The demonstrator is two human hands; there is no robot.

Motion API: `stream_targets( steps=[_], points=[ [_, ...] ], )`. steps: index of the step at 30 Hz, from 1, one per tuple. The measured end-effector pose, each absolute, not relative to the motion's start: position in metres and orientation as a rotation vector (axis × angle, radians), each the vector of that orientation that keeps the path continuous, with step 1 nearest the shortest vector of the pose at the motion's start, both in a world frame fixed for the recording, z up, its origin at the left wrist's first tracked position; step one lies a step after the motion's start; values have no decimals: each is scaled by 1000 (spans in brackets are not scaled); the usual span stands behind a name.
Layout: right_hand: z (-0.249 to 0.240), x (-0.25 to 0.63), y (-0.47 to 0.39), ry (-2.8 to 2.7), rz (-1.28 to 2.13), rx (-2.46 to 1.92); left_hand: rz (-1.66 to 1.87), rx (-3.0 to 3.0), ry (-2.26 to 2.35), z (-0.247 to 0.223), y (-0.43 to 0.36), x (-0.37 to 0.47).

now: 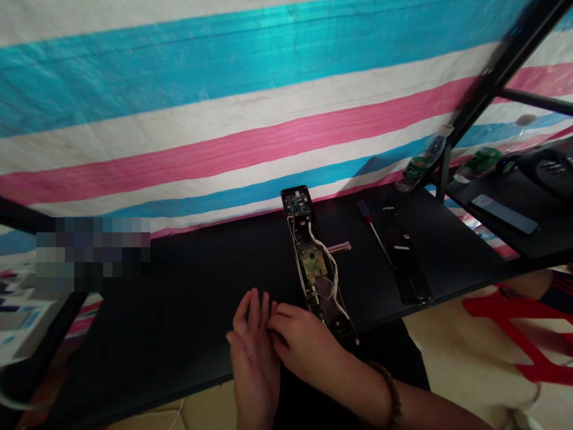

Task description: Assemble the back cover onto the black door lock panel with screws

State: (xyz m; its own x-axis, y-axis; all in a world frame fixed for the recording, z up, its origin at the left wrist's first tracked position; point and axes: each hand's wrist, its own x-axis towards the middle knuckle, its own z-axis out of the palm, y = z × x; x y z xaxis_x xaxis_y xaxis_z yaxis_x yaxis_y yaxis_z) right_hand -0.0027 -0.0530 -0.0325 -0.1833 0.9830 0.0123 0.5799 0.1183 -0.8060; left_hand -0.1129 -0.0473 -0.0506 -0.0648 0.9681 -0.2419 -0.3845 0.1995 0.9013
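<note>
My left hand (254,352) is raised at the front edge of the black table, palm turned up and fingers stretched out. My right hand (301,339) reaches across to it, fingertips pinched together against the edge of the left palm and fingers. Whatever the pinch may hold is too small or hidden to make out. Just beyond the hands lies an opened electronic door lock (314,261), a long black housing. Inside it are a circuit board (299,204), a brassy metal plate and a loose white cable (332,263). The right hand overlaps the housing's near end.
A screwdriver (375,230) lies right of the lock, beside a dark glossy panel (406,263). A small bundle of wires (340,246) sits between them. Plastic bottles (423,161) stand at the back right. A red stool (514,334) and another person's arm (528,285) are at far right.
</note>
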Motion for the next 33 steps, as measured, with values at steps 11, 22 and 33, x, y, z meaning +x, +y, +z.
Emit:
stream_targets(
  steps=[11, 22, 33],
  points=[
    [-45, -4, -44, -1179, 1120, -1344, 1319, 945, 1139, -59, -37, -128],
    [-48, -2, -52, -847, 1257, -1277, 781, 2057, 1480, -95, 77, -142],
    [-67, -8, -65, -769, 1362, -1279, 824, 1909, 1402, -99, 82, -142]
  ],
)
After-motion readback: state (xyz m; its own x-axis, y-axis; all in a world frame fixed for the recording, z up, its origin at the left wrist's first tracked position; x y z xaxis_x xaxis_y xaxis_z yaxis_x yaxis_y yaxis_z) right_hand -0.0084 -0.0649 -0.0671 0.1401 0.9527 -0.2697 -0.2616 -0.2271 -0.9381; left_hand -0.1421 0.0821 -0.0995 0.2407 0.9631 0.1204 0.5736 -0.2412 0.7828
